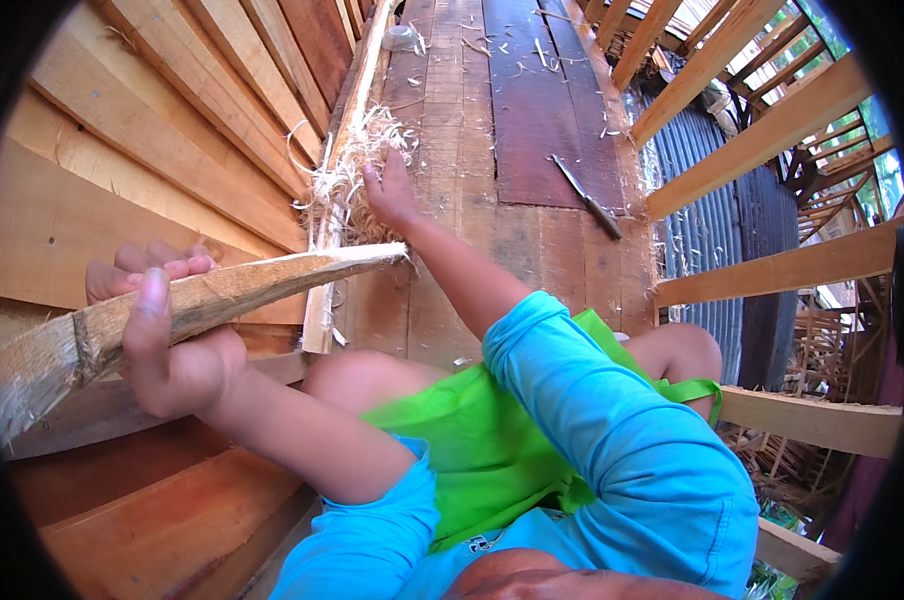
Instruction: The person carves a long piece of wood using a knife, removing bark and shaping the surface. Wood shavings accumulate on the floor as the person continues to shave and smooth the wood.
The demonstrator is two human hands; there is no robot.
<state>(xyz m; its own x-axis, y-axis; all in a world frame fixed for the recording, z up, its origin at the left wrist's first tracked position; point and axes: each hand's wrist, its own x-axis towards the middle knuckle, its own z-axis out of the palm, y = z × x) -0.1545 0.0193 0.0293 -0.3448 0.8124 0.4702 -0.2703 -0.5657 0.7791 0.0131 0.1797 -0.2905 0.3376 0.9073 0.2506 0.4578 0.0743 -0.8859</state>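
Note:
My left hand (167, 345) is closed around a rough piece of wood (232, 295), held up at the left with its whittled, pale tip pointing right. Its broad, split end comes close to the view's left edge. Farther ahead, my right hand (392, 192) reaches down to a heap of curly wood shavings (337, 190) beside the wall. Its thumb and a finger stand apart, touching or just beside the shavings; the other fingers are hidden. A knife (587, 200) with a dark handle lies on the plank floor, well to the right of that hand.
A plank wall (162, 95) rises close on the left. Along its foot runs a long pale wood strip (319, 310). Loose shavings dot the plank floor (462, 140). A small round container (400, 38) stands at the far end. Wooden rails (772, 275) and corrugated metal sheets (702, 210) line the right.

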